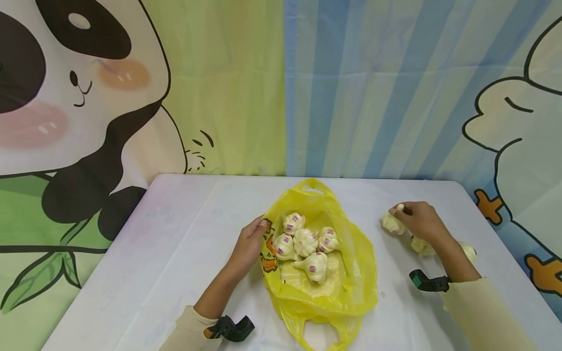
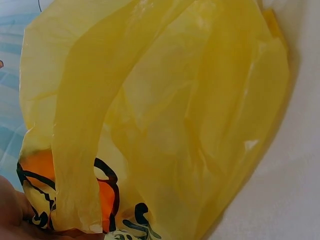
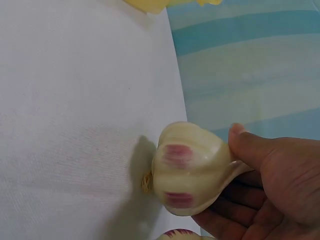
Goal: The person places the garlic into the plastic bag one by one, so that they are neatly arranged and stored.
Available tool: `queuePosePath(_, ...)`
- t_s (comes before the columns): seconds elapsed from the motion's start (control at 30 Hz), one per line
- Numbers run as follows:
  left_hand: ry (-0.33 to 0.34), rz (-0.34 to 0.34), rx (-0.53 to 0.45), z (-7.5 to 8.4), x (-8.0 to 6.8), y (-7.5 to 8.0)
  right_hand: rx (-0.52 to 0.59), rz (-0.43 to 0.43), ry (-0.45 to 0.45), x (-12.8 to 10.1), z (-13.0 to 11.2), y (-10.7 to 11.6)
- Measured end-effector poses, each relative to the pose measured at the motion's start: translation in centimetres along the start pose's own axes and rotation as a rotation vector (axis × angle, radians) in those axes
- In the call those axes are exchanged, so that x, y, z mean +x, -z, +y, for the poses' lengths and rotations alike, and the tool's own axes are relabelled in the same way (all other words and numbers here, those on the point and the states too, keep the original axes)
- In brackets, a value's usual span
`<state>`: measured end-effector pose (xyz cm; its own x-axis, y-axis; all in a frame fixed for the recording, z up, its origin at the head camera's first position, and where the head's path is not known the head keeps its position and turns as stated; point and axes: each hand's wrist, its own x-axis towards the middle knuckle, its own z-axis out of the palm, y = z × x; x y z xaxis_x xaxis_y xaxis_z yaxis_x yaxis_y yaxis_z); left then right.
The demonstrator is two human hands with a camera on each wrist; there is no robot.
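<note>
Right hand [image 1: 419, 219] grips a garlic bulb [image 3: 192, 167], thumb over its top, fingers curled beneath; bulb sits low over the white table [image 1: 175, 243], right of the yellow plastic bag [image 1: 351, 273]. Right forearm angles in from the near right edge. Left hand [image 1: 250, 241] pinches the bag's left rim, holding its mouth wide, wrist flat on table. Five garlic bulbs [image 1: 305, 241] lie inside the bag.
</note>
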<state>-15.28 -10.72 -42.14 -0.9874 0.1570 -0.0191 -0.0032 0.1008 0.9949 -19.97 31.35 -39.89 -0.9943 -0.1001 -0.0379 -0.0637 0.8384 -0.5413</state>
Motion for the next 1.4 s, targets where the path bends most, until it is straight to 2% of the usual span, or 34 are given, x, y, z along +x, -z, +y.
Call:
queuePosePath(0.13,-0.005,0.0,-0.008,0.0,0.0,0.0,-0.003,0.007,-0.007,0.0,-0.1,-0.2)
queuePosePath(0.3,0.001,0.004,-0.011,-0.1,0.0,0.0,-0.02,0.062,0.014,0.0,-0.5,-0.3)
queuePosePath(0.67,0.005,0.006,-0.004,-0.1,0.2,0.0,0.03,0.125,0.051,0.0,-1.4,-0.3)
queuePosePath(1.03,0.009,0.002,-0.006,0.0,0.1,0.0,0.064,0.3,0.169,-0.1,-2.9,-0.1)
queuePosePath(1.4,0.007,-0.017,-0.003,0.2,-0.1,0.0,0.105,0.35,0.223,-0.3,-5.0,0.5)
